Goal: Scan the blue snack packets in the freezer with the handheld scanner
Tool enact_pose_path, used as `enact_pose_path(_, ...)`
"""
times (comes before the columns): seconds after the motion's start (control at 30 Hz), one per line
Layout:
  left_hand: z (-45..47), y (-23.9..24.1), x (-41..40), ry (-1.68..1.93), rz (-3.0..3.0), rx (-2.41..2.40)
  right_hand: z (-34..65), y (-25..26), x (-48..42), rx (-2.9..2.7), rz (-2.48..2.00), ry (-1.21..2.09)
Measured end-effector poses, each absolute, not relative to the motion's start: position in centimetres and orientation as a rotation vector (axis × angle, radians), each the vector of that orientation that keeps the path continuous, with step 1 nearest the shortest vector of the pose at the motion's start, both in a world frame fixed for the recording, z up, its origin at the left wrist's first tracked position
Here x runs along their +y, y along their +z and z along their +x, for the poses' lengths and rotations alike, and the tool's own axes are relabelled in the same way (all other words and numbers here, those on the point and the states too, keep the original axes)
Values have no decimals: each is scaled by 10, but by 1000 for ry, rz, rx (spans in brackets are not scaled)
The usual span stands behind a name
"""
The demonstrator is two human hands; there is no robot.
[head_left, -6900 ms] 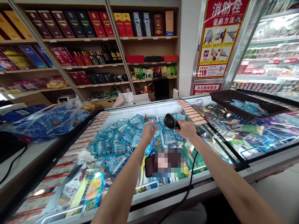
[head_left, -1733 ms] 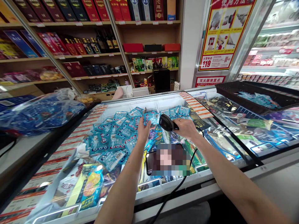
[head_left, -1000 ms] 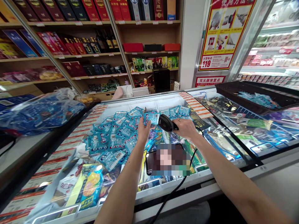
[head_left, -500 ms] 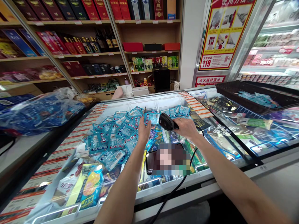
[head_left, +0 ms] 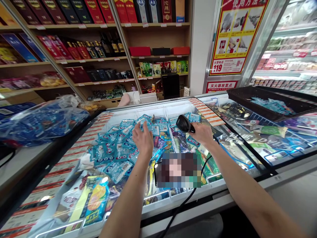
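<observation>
Blue packets bear barcodes; wall poster reads "119".

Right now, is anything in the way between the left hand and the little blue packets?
Nothing that I can see. The left hand is open, right over the blue packets. The black scanner is off to the right, in the right hand.

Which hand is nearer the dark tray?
Right: the right hand, gripping the scanner, is left of the dark tray; the left hand, over the blue packets, is farther left.
</observation>
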State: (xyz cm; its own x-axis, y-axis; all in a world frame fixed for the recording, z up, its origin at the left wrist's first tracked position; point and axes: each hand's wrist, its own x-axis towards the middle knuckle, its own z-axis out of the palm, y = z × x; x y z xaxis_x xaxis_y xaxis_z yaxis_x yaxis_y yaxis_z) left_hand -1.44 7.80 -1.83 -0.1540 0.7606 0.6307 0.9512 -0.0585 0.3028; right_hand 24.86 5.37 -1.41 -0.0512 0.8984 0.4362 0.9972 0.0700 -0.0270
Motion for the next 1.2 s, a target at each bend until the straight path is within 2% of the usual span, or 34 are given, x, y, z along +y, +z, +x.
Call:
enact_pose_path(0.2, 10, -28, 86, -608, -2559, -1358, 249, -11, 55, -2026, -1909, -366)
enact_pose_path(0.37, 8, -44, 98, -571, -2456, -1523, 250, -11, 56, -2036, -1904, -360)
enact_pose_path(0.6, 8, -42, 98, -612, -2318, -1562, 251, -12, 58, -2049, -1903, -317)
enact_pose_path(1.0, 33, -31, 132, -364, -2634, -1529, 253, -12, 60, -2051, -1898, -321)
enact_pose_path(1.2, 31, -27, 128, -510, -2453, -1737, 253, -12, 61, -2036, -1903, -313)
